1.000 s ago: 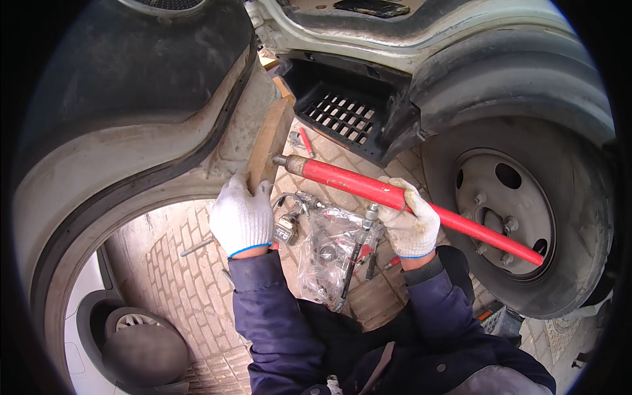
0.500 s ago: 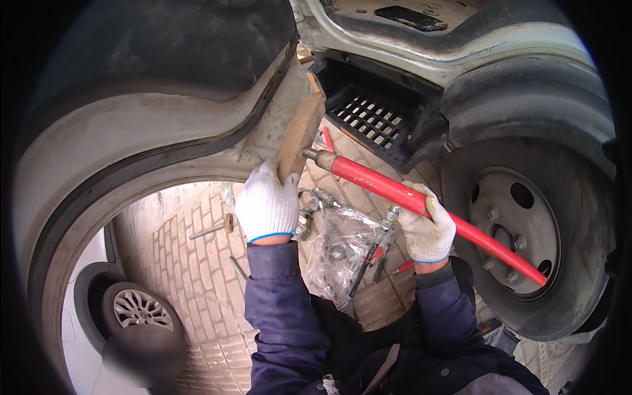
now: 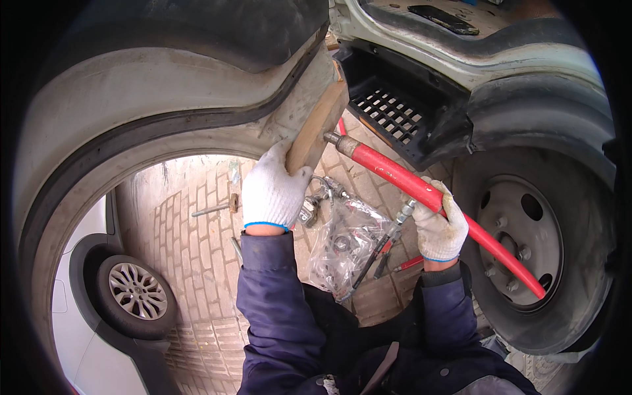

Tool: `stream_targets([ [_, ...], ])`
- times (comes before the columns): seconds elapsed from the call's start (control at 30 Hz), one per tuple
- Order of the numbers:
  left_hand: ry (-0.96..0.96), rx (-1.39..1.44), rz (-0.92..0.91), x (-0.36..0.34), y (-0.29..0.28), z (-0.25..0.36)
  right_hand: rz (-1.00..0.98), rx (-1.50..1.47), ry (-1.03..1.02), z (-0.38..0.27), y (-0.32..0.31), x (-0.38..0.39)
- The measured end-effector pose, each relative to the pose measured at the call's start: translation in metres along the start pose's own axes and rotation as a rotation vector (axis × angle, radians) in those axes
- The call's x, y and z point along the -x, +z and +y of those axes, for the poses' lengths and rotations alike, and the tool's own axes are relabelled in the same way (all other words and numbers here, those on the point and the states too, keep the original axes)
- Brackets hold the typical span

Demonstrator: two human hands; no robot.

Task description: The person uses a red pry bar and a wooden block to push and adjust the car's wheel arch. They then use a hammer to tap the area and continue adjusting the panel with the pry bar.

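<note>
Both my hands wear white knitted gloves. With my left hand (image 3: 273,189) I grip the lower end of a wooden block (image 3: 318,125), which lies along the edge of the pale vehicle door (image 3: 263,135). My right hand (image 3: 440,227) is wrapped round a long red metal pole (image 3: 388,170), held slanting. Its bare steel tip is at the block's side; whether they touch I cannot tell. The pole's lower right end overlaps the truck wheel (image 3: 520,240) in view, and contact there is unclear.
On the brick paving (image 3: 197,230) below are a clear plastic bag (image 3: 336,253) with metal parts, a black hose (image 3: 372,260) and a hammer-like tool (image 3: 217,206). A black slotted step (image 3: 395,112) is beyond. A phone (image 3: 442,20) rests on the vehicle floor. Another car's wheel (image 3: 137,291) stands at left.
The whole view has shifted, so the door edge, block and step appear further right. My hands keep their holds on the block and the pole.
</note>
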State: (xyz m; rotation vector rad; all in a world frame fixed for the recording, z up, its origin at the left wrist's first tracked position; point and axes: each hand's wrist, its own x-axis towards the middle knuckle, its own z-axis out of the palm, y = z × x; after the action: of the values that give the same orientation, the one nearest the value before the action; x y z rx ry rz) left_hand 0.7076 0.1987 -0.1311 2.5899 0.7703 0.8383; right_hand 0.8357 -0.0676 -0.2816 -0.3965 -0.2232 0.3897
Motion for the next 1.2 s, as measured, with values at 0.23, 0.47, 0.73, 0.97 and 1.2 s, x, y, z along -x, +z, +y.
stream_targets([
  [0.23, -0.003, 0.004, -0.026, 0.005, -0.003, 0.0, 0.017, 0.003, -0.019, 0.001, 0.003, 0.001],
  [0.47, 0.03, 0.018, 0.001, 0.008, -0.005, -0.001, 0.033, 0.031, -0.024, 0.004, -0.001, -0.001],
  [0.73, -0.004, -0.203, 0.0, -0.001, -0.008, 0.004, -0.01, 0.004, -0.009, 0.0, 0.006, 0.004],
  [0.97, 0.377, -0.57, -0.288, -0.023, -0.033, 0.009, 0.024, 0.002, 0.011, 0.0, 0.002, 0.002],
  [1.2, 0.807, -0.753, -0.269, -0.047, -0.066, 0.026, 0.013, 0.006, 0.032, 0.0, -0.002, 0.01],
])
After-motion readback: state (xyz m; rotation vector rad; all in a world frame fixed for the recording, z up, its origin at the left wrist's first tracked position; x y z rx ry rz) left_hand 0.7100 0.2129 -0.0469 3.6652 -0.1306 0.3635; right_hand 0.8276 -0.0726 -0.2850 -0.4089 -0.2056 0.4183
